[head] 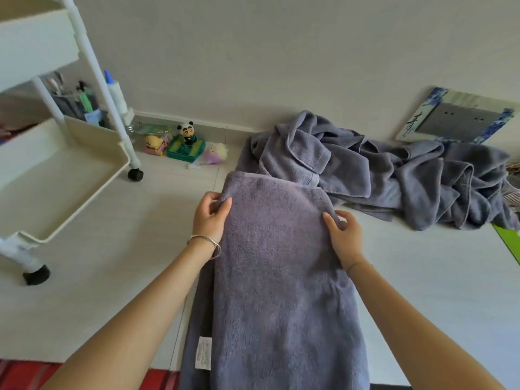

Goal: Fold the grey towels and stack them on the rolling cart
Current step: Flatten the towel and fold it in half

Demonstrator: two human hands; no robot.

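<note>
Folding step: grey towel (281, 291) lies flat on the floor between the arms. Left hand (211, 218) pinches its far left corner and right hand (344, 235) grasps the far right edge. Next move, probably: draw that end toward the body (unfolded pile (394, 175) lies beyond; rolling cart (56, 178) stands left).

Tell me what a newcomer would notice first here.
A long grey towel fills the centre, gripped near its far end by the left hand and right hand. Behind it to the right lies a rumpled heap of more grey towels, and a white cart stands at the left.
</note>
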